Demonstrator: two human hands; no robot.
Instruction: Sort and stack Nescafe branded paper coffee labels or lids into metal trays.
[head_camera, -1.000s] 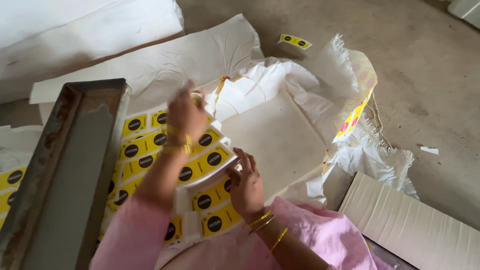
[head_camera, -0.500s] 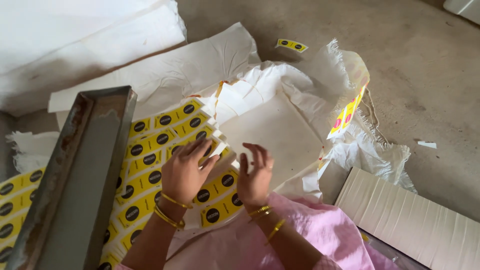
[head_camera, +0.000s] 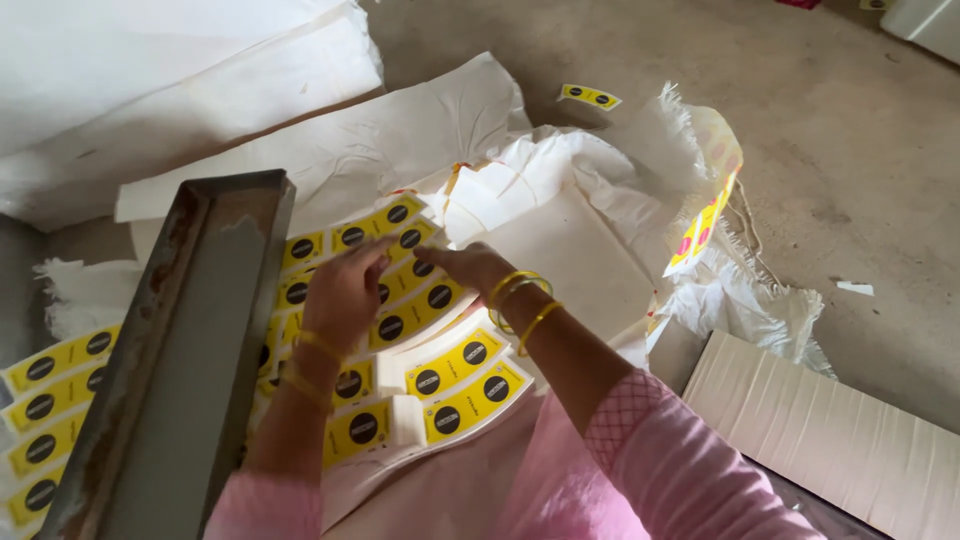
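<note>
Two hands over a spread of yellow labels (head_camera: 420, 310), each label with dark round spots, laid in overlapping rows on white paper sheets (head_camera: 560, 260). Left hand (head_camera: 345, 295) palm down, fingers loosely curled onto the labels, touching them; whether anything pinched underneath, cannot tell. Right hand (head_camera: 470, 265) reaching in from the right, fingers stretched flat toward the left hand, fingertips on the label row just beside it; no grip visible. Yellow bangles (head_camera: 520, 300) on the right wrist, more on the left. Pink sleeves at bottom of view.

Surroundings: long grey metal trough (head_camera: 170, 370), rusty along the rim, lying diagonally at left, covering part of the label spread; more labels (head_camera: 50, 400) showing beyond its far side at lower left. Crumpled white woven sack (head_camera: 720, 290) with frayed edge to the right, yellow-and-pink print on its folded lip. Stack of white board (head_camera: 830, 440) at lower right, edge ribbed. One stray yellow label (head_camera: 590, 96) alone on bare concrete floor (head_camera: 830, 150), well apart from the rest. Large white sheets (head_camera: 150, 90) piled at upper left.
</note>
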